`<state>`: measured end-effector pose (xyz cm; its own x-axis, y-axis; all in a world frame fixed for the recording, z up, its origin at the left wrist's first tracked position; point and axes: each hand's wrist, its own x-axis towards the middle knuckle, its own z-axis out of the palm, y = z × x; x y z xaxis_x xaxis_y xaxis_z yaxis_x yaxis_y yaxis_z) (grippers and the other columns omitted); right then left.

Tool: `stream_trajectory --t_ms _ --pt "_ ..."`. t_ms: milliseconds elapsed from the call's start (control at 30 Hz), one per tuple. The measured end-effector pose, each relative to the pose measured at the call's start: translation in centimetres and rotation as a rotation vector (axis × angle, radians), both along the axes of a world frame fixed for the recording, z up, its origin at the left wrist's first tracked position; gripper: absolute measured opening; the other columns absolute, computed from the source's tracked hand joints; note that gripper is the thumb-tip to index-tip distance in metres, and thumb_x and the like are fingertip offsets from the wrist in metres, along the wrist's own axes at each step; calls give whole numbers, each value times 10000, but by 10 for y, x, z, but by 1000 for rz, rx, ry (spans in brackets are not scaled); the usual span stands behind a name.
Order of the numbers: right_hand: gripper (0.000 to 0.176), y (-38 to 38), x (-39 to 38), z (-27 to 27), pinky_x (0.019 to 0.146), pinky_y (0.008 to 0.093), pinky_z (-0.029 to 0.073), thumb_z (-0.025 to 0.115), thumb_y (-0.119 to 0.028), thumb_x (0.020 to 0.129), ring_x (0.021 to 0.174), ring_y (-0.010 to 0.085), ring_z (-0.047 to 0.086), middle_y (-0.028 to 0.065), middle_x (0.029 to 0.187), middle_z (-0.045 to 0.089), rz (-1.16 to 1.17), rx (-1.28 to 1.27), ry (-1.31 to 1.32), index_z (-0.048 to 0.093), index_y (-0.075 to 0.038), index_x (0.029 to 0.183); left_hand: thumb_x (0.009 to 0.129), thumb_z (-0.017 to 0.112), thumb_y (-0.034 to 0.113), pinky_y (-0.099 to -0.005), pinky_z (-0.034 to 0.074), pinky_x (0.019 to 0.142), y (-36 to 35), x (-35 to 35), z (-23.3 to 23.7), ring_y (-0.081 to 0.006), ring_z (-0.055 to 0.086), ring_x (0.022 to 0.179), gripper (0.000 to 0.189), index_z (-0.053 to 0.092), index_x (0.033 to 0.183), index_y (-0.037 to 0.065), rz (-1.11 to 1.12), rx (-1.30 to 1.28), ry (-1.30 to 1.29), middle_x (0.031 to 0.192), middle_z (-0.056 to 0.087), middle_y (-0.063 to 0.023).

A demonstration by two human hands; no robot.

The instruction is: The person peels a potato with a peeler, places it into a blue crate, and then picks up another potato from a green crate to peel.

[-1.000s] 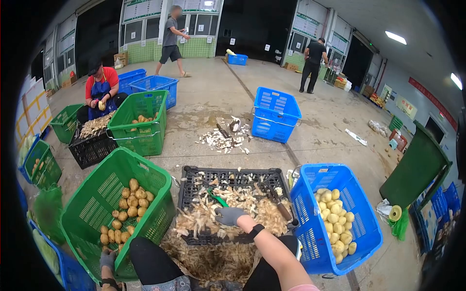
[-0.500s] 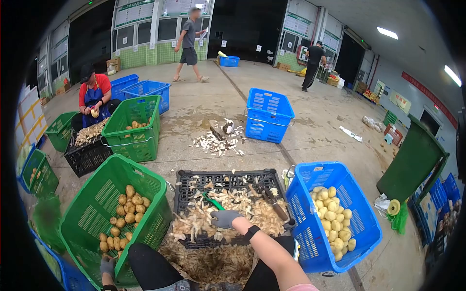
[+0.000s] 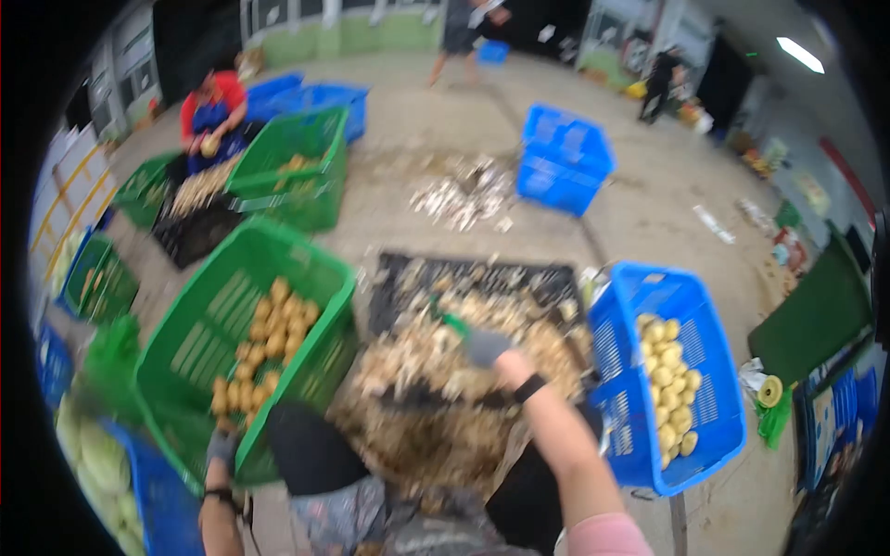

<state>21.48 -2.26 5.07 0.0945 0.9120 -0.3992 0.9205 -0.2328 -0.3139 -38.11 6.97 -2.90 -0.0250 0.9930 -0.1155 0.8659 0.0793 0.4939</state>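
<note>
My right hand (image 3: 487,347), in a grey glove, is closed round a green-handled peeler (image 3: 456,324) above a black crate (image 3: 389,287) heaped with peelings (image 3: 417,352). To the left, a green crate (image 3: 158,371) holds unpeeled brown potatoes (image 3: 269,324). My gloved left hand (image 3: 222,445) is at that crate's near end, right beside the lowest potatoes; blur hides its fingers. At the right, peeled yellow potatoes (image 3: 672,380) lie in a blue crate (image 3: 621,435). More peelings are heaped between my knees.
A co-worker in a red shirt (image 3: 227,91) sits at the left, holding a potato among crates. Farther off stand a blue crate (image 3: 565,176), scattered white scraps (image 3: 459,195) and a green bin (image 3: 816,301). Two people are in the background.
My view has shifted, with the crates now higher in it. My left hand has moved up beside the lowest brown potatoes. The right hand still has the peeler over the peelings.
</note>
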Motion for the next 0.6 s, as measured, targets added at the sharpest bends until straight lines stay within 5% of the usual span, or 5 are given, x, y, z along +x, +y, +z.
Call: stream_trajectory --t_ms 67,167,300,467,600 --pt "553 -4 4 7 822 440 455 511 -295 815 978 365 573 231 1099 567 -332 36 -5 372 -52 1292 782 547 401 -375 458 780 -8 18 39 -348 599 924 416 612 1008 57 84 -224 144 944 635 -189" --pt "643 -12 17 -13 950 406 382 505 -361 823 1141 347 476 236 1259 460 -296 55 -63 328 -13 1334 765 569 309 -295 479 634 7 -18 18 -157 613 668 388 609 1023 22 151 -338 -81 812 645 -91" --pt "611 -10 16 -45 988 405 342 523 -345 834 1187 370 419 231 1313 403 -291 121 -68 359 -4 1313 755 571 454 -368 436 871 21 -17 69 -280 580 1018 533 582 1124 69 35 -513 293 1053 627 -137" --pt "472 17 41 -101 863 383 428 507 -322 882 1066 342 512 198 1195 500 -289 423 108 447 -27 1245 686 624 372 -379 459 834 97 -66 68 -308 577 993 543 541 1126 65 -45 -458 448 1055 606 -164" --pt "376 58 20 -99 736 458 401 513 -354 867 860 402 518 225 979 508 -297 324 -174 484 -13 1023 666 658 292 -377 465 827 177 -72 10 -310 566 1018 542 531 1138 59 -134 -538 570 1079 592 -180"
